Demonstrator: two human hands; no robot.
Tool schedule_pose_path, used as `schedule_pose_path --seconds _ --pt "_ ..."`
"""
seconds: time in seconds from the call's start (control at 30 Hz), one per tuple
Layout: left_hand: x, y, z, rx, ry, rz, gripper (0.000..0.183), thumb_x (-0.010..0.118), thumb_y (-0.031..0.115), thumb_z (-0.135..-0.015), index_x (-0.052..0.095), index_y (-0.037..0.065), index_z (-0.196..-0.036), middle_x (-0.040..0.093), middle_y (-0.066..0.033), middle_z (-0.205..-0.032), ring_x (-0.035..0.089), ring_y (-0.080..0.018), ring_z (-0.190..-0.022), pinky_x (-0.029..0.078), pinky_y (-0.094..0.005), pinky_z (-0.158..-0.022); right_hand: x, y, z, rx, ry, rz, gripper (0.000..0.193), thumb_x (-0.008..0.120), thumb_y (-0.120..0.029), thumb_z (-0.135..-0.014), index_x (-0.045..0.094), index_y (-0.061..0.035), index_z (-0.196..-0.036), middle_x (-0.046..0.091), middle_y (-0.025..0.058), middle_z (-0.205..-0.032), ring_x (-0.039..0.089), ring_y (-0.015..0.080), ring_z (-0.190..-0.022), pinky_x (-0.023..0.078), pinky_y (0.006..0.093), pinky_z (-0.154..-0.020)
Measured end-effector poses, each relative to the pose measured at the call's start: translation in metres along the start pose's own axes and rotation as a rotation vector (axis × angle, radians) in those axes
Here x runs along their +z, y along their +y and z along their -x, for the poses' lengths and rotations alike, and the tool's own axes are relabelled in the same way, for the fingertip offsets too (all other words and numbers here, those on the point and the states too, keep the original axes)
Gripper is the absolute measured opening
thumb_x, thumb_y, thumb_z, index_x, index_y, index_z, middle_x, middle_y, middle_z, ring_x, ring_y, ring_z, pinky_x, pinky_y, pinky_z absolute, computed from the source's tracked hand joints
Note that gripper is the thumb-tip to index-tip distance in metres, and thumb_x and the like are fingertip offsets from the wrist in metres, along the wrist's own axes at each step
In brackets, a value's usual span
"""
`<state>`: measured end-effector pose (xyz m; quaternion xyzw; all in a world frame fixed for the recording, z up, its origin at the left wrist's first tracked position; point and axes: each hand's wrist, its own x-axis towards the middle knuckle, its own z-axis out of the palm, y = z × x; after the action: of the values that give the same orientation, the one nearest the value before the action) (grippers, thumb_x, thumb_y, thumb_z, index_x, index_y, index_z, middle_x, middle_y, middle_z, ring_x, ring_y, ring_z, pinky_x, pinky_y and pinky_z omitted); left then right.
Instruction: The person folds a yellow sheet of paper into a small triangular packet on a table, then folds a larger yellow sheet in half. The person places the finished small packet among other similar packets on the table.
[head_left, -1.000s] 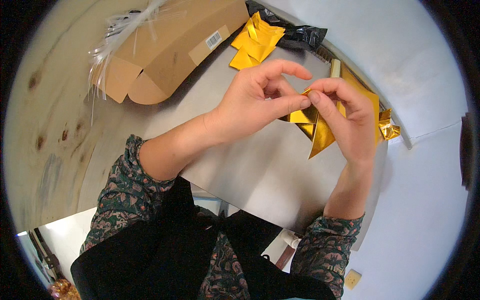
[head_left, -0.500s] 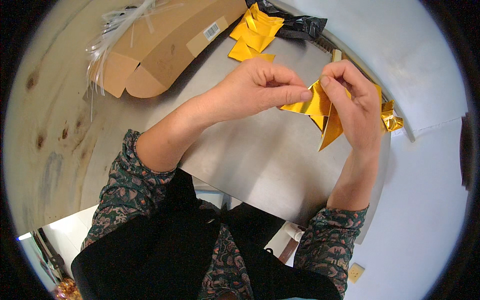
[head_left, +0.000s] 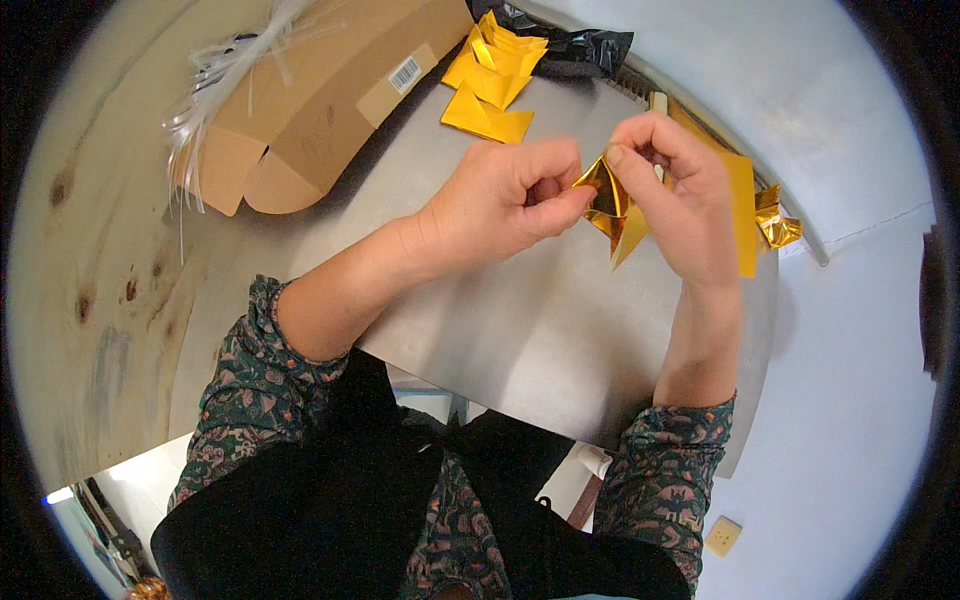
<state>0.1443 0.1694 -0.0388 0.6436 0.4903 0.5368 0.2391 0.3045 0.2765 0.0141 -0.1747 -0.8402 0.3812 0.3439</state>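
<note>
Above the grey metal table, a piece of folded gold foil paper is pinched between my two hands. Its upper part bulges into a shiny pocket, and a pointed flap hangs down. My left hand grips the left edge with thumb and curled fingers. On the other side, my right hand pinches the top between thumb and forefinger and covers part of the paper. Folded gold paper pieces overlap in a row beyond my left hand. Flat gold paper lies behind my right hand, partly hidden by it.
An opened cardboard box rests at the far left, with clear plastic strips over its end. A black plastic bag lies at the back. Crumpled gold foil sits by the table's right edge, near the pale wall.
Both hands have moved slightly left with the gold foil paper. Its left part, flat and spread before, is now drawn up into a pocket shape, and the hands are closer together.
</note>
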Motion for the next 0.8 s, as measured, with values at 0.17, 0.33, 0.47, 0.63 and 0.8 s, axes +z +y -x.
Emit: schedule_pose_path --seconds 0.17,0.33,0.47,0.63,0.8 --pt "-0.001 0.005 0.003 -0.002 -0.009 0.073 0.022 0.061 0.013 -0.100 0.055 0.006 -0.080 0.058 0.0042 -0.062 0.053 -0.0011 -0.056 0.039 -0.0202 -0.049 -0.002 -0.004 0.003 0.016 -0.012 -0.017 0.006 0.065 -0.007 -0.087 0.062 -0.0026 -0.084 0.058 -0.0030 -0.076 0.051 0.0070 -0.074 0.042 0.0241 -0.069" --pt "0.002 0.007 0.005 -0.018 0.011 0.130 0.023 0.065 0.011 -0.096 0.053 0.004 -0.077 0.055 0.0011 -0.060 0.048 -0.0046 -0.054 0.039 -0.0250 -0.048 0.001 -0.007 0.003 0.006 -0.019 -0.019 0.006 0.064 -0.006 -0.086 0.061 -0.0020 -0.083 0.057 -0.0020 -0.076 0.051 0.0075 -0.075 0.042 0.0245 -0.069" --pt "0.001 0.005 0.006 0.042 0.022 0.042 0.027 0.065 0.014 -0.097 0.053 0.004 -0.076 0.055 0.0020 -0.060 0.047 -0.0035 -0.055 0.038 -0.0245 -0.048 -0.001 -0.008 0.005 0.014 -0.016 -0.026 0.006 0.064 -0.006 -0.086 0.060 -0.0019 -0.084 0.056 -0.0018 -0.076 0.051 0.0077 -0.074 0.042 0.0245 -0.069" --pt "0.000 -0.002 -0.001 0.119 0.052 0.115 0.027 0.066 0.020 -0.098 0.058 0.004 -0.078 0.053 0.0028 -0.060 0.045 -0.0031 -0.056 0.037 -0.0242 -0.049 -0.001 -0.009 0.002 -0.004 -0.048 -0.042 0.005 0.064 -0.006 -0.086 0.060 -0.0023 -0.083 0.057 -0.0021 -0.076 0.051 0.0076 -0.074 0.042 0.0247 -0.069" --pt "-0.003 -0.004 0.000 0.063 0.045 0.098 0.017 0.065 0.015 -0.098 0.062 0.004 -0.085 0.056 0.0037 -0.070 0.047 -0.0019 -0.062 0.038 -0.0212 -0.053 0.000 -0.008 0.004 -0.051 -0.120 0.021 0.005 0.062 -0.004 -0.091 0.059 -0.0026 -0.087 0.054 -0.0044 -0.080 0.049 0.0040 -0.076 0.041 0.0209 -0.070"
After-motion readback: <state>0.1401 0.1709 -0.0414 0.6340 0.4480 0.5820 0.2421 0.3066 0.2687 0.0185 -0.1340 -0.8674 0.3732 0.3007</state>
